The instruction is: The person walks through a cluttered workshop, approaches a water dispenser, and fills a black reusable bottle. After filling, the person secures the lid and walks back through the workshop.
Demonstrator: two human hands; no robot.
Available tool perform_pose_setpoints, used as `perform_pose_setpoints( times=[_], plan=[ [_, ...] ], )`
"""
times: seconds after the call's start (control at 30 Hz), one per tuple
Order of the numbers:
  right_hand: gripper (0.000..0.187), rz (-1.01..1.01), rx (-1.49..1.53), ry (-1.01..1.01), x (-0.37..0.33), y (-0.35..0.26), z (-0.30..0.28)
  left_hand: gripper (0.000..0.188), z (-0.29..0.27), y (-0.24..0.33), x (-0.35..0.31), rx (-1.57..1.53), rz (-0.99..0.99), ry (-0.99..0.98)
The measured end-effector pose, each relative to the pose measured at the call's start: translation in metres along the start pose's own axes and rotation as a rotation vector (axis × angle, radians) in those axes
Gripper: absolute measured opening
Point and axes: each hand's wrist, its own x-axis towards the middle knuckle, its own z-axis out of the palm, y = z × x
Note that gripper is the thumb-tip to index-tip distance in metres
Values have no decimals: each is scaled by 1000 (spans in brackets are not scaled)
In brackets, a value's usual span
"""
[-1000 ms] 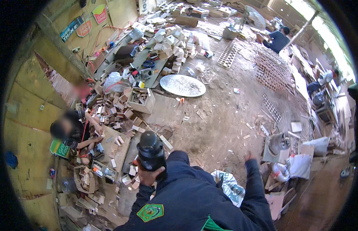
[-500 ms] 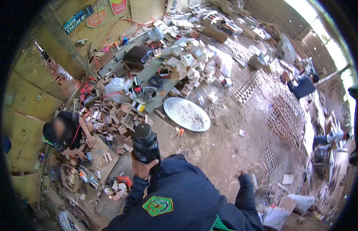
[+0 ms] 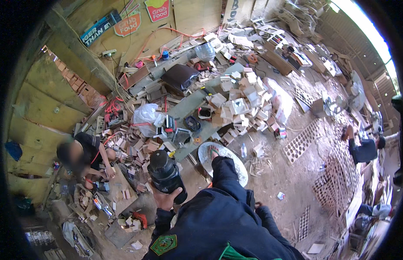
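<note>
My left hand (image 3: 165, 199) is wrapped around a large black water bottle (image 3: 166, 177) with a dark screw lid, held upright in front of my body. My right hand (image 3: 258, 205) hangs low beside my dark trousers, small and partly hidden by the sleeve; its fingers are too unclear to read. One of my legs reaches forward, and the sandalled foot (image 3: 214, 154) appears over a pale, speckled oval board (image 3: 236, 163) on the floor.
On the left a person (image 3: 89, 154) sits handling small pieces at a wooden board (image 3: 122, 193). Piles of wooden blocks (image 3: 242, 104) lie ahead. An orange power tool (image 3: 141, 218) rests near my left. Perforated panels (image 3: 301, 141) and another person (image 3: 363, 149) are at right.
The view has shifted as I step forward, with a foot now over the oval board. My right hand has come in closer to my body. The bottle stays in my left hand.
</note>
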Motion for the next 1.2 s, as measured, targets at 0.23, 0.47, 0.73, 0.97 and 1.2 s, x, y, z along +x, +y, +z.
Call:
perform_pose_setpoints(
  times=[0.23, 0.47, 0.73, 0.97, 1.2],
  plan=[
    [57, -380, -9, 354, 139, -200, -169, 121, 44, 52, 113, 265, 49, 147],
    [61, -492, 3, 150, 159, -369, -331, 121, 63, 97, 193, 185, 117, 391],
    [55, -452, -210, 441, 137, -330, -466, 113, 73, 74, 275, 169, -30, 494],
    [52, -254, -285, 619, 128, -251, -469, 114, 84, 67, 386, 166, -78, 316],
    [54, -490, -207, 587, 108, -490, -343, 115, 106, 85, 596, 54, 43, 76]
  ],
)
